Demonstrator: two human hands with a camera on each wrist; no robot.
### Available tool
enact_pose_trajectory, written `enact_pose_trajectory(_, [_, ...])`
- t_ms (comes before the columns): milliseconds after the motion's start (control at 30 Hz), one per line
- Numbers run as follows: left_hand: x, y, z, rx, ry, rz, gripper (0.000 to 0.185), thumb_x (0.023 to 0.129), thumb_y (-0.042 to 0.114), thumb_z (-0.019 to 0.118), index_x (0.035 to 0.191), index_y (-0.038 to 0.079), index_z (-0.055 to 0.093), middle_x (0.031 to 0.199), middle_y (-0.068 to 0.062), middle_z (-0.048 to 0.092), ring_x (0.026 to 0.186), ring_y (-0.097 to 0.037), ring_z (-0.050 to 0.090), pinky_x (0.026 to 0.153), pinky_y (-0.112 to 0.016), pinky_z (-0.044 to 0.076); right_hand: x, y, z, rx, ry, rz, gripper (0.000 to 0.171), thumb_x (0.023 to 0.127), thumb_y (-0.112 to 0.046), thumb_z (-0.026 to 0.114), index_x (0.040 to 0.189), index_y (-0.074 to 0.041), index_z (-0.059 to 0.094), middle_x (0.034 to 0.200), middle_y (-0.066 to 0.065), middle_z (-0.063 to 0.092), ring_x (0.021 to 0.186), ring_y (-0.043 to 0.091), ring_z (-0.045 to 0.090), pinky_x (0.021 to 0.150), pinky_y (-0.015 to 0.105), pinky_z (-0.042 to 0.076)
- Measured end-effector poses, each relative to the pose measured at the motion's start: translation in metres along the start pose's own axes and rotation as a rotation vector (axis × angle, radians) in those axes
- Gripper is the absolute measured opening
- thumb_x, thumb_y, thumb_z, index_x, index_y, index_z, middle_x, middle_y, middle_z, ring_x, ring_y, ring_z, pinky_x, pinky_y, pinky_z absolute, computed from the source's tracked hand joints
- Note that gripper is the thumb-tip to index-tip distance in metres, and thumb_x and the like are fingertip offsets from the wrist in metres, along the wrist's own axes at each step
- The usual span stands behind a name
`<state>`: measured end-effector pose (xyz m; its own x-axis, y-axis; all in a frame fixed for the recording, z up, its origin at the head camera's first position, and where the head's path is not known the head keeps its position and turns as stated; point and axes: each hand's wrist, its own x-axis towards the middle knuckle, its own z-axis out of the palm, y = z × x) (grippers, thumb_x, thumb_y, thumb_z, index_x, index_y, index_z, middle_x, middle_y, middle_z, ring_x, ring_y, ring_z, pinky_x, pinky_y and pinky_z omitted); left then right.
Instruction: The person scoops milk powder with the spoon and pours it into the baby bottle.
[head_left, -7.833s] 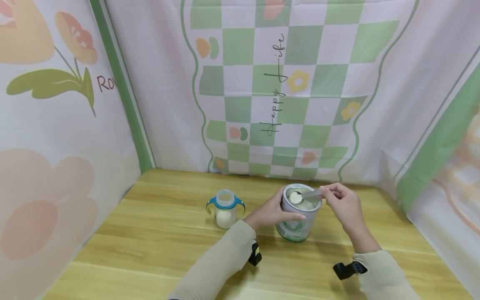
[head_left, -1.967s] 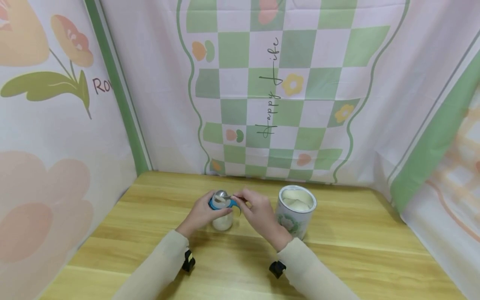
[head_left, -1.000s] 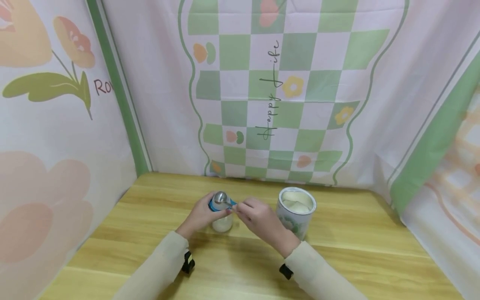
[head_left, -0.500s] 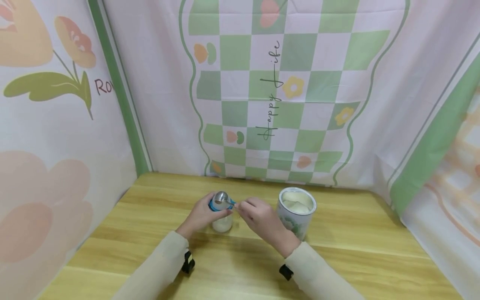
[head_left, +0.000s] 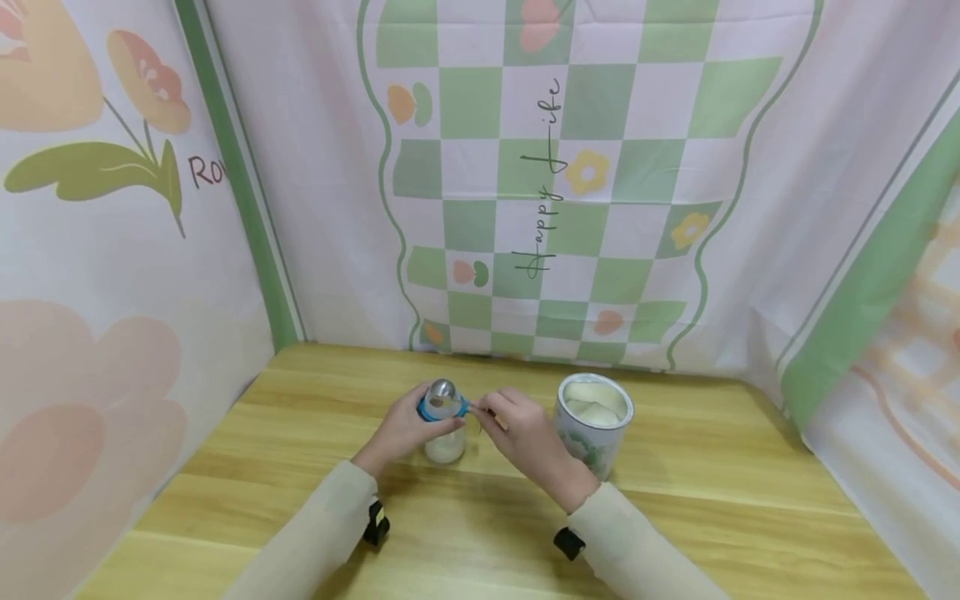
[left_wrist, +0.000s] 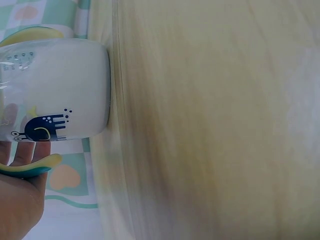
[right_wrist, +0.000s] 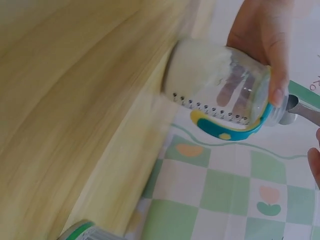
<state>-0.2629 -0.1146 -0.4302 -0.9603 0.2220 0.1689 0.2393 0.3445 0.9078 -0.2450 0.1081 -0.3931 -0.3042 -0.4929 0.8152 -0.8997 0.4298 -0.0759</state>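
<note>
A clear baby bottle (head_left: 446, 448) with a blue two-handled collar stands upright on the table, white powder in its lower part. My left hand (head_left: 408, 429) grips it around the neck, thumb in front. The left wrist view shows the bottle (left_wrist: 60, 85) close up, with a dark animal print. My right hand (head_left: 525, 437) pinches the handle of a metal spoon (head_left: 442, 390), whose bowl sits at the bottle's mouth. In the right wrist view the spoon (right_wrist: 306, 113) meets the rim; what lies inside its bowl is hidden. To the right stands an open can (head_left: 592, 433) of pale powder.
The wooden table (head_left: 300, 433) meets a checked cloth backdrop (head_left: 540, 208) behind and a flowered cloth (head_left: 97, 333) at the left. The can stands just beyond my right wrist.
Earlier my left hand held the can while the spoon scooped inside it. Both hands moved left to the bottle. Powder visible in the spoon 2 seconds ago no longer shows; the bowl has tipped.
</note>
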Motion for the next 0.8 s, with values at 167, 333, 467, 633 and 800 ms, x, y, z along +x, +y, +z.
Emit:
enact_pose_trajectory(167, [0.001,-0.001,0.0,0.002,0.006,-0.005,0.063,0.084,0.039,0.083,0.139,0.027,0.056,0.126,-0.001,0.063,0.113,-0.023,0.06,0.095,-0.051,0.048,0.005,-0.003,-0.003,0.074,0.033,0.089,0.012,0.089,-0.001,0.076,0.096,-0.008,0.069,0.083,-0.001,0.068,0.073,0.009,0.064,0.062,0.021,0.053])
enact_pose_trajectory(333, [0.001,-0.003,0.001,0.018,0.015,-0.012,0.066,0.084,0.039,0.083,0.142,0.028,0.055,0.132,-0.001,0.061,0.119,-0.026,0.057,0.098,-0.055,0.046,0.011,-0.006,-0.007,0.154,0.082,0.202,0.008,0.091,-0.004,0.075,0.095,-0.008,0.07,0.085,0.0,0.071,0.077,0.011,0.069,0.064,0.021,0.056])
enact_pose_trajectory(467, [0.001,-0.002,0.001,0.032,0.016,-0.017,0.067,0.084,0.039,0.083,0.143,0.029,0.054,0.134,0.0,0.059,0.122,-0.026,0.055,0.099,-0.055,0.045,0.014,-0.007,-0.01,0.221,0.105,0.287,0.006,0.092,-0.007,0.074,0.096,-0.009,0.07,0.085,-0.001,0.071,0.076,0.011,0.069,0.067,0.025,0.057])
enact_pose_trajectory(633, [0.0,0.0,0.0,0.032,0.024,-0.028,0.066,0.082,0.041,0.084,0.14,0.027,0.056,0.131,-0.001,0.061,0.12,-0.026,0.056,0.099,-0.054,0.045,0.014,-0.005,-0.015,0.302,0.109,0.376,0.005,0.093,-0.009,0.073,0.097,-0.011,0.07,0.085,0.001,0.071,0.075,0.01,0.068,0.068,0.028,0.058])
enact_pose_trajectory(800, [0.0,-0.002,0.0,0.017,0.016,-0.014,0.064,0.082,0.043,0.083,0.139,0.026,0.057,0.129,0.0,0.062,0.116,-0.024,0.059,0.095,-0.052,0.048,0.013,-0.003,-0.022,0.292,0.13,0.404,0.004,0.094,-0.01,0.072,0.097,-0.012,0.071,0.085,0.0,0.071,0.073,0.01,0.067,0.067,0.027,0.057])
